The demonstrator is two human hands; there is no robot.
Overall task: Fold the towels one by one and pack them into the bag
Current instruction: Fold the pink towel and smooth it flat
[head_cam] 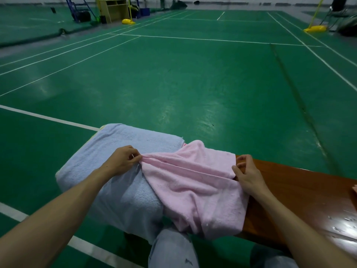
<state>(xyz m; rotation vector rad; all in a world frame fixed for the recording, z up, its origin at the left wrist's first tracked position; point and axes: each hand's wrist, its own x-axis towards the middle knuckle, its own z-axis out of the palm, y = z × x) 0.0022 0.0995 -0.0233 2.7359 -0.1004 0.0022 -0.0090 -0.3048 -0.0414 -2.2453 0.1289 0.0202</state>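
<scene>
Head view only, so tell me: where did the pink towel [193, 186] lie?

Low in the middle of the frame, stretched between the two hands. Its left part lay on a blue towel [123, 144] and its right part on the brown desk [299, 190]. Its near end hung over the desk's front edge, just above a knee [172, 246] in pale jeans.

What was the left hand [123, 161] doing?

It sat at the towel's left end, a little left of centre. Thumb and fingers pinched a bunched bit of the edge. Long folds ran from that pinch across the cloth toward the right.

And the right hand [249, 175]?

That one was at the towel's right edge, right of centre. The thumb lay on top of the cloth and the fingers curled behind it, nipping the edge. The heel of the hand rested over the towel where it met the desk.

What about the blue towel?

It covered a bulky, rounded shape at the desk's left end, under the left wrist. I couldn't tell what was underneath. A pale yellow edge showed along its left side.

Anything around them?

A green court floor [193, 84] with white lines filled the upper frame. Yellow post bases stood at upper left [127, 21] and upper right [315, 28].
</scene>
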